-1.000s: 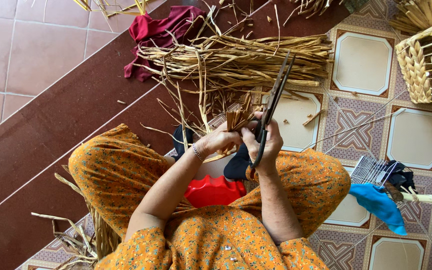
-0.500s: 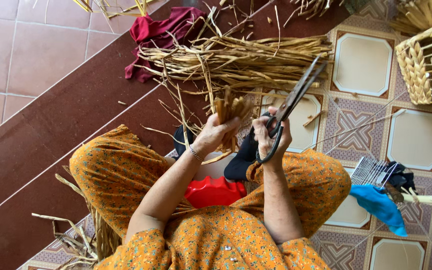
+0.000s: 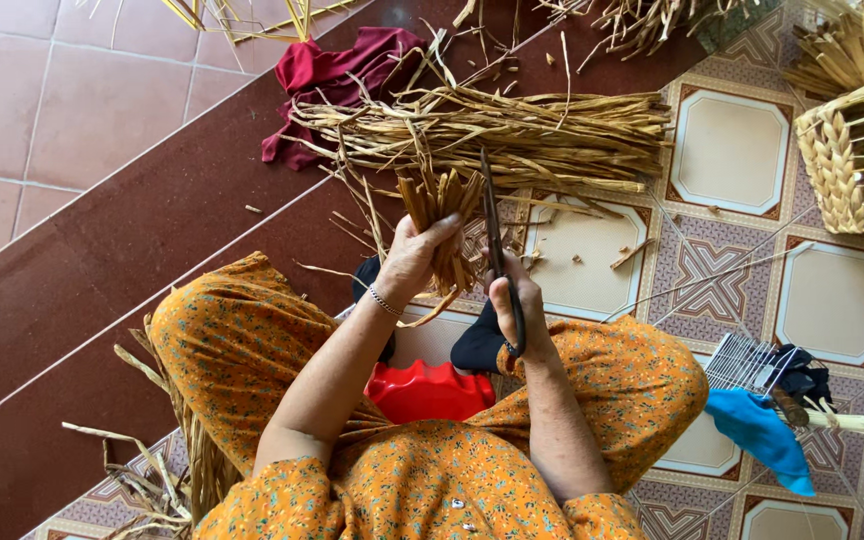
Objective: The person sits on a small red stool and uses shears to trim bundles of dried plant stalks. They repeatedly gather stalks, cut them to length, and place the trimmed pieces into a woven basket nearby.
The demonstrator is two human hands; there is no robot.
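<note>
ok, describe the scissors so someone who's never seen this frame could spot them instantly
Start at the long pile of dried straw lying across the floor above the seated person's knees. Just below its middle, the right hand holds the scissors upright beside the short straw bundle gripped in the left hand. They are the only dark, thin, straight metal item among pale tan fibres.

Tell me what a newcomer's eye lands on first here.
The left hand grips a small bunch of dried straw at the centre, with the right hand holding dark scissors upright beside it. Behind them a long straw bundle lies across the floor, a dark red cloth at its left end.
</note>
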